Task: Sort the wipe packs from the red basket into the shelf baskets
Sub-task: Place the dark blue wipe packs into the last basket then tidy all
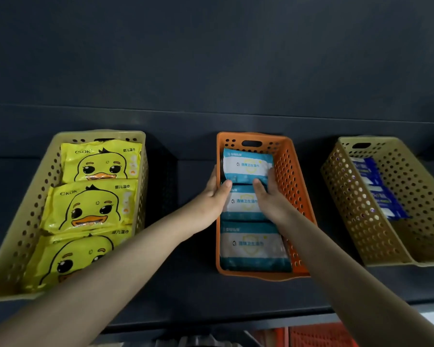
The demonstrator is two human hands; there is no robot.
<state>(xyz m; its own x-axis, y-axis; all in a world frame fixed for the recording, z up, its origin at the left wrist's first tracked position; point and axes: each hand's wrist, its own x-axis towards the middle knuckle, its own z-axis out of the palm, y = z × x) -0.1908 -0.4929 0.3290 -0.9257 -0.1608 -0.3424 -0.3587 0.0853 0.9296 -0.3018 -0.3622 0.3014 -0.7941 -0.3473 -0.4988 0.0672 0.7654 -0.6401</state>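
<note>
Grips the teal wipe pack [247,165] at both short ends: left hand [218,191] with thumb pinching the near left corner, right hand [268,194] curled round the right end. Sits at the far end of the orange basket [290,176], just beyond both hands, long axis crosswise, neither hand nearer. Reads 酒精卫生湿巾. Left of the left hand, yellow duck packs [93,209] marked CKOK, 婴儿湿巾; right of the right hand, blue packs [376,189], print unreadable.
</note>
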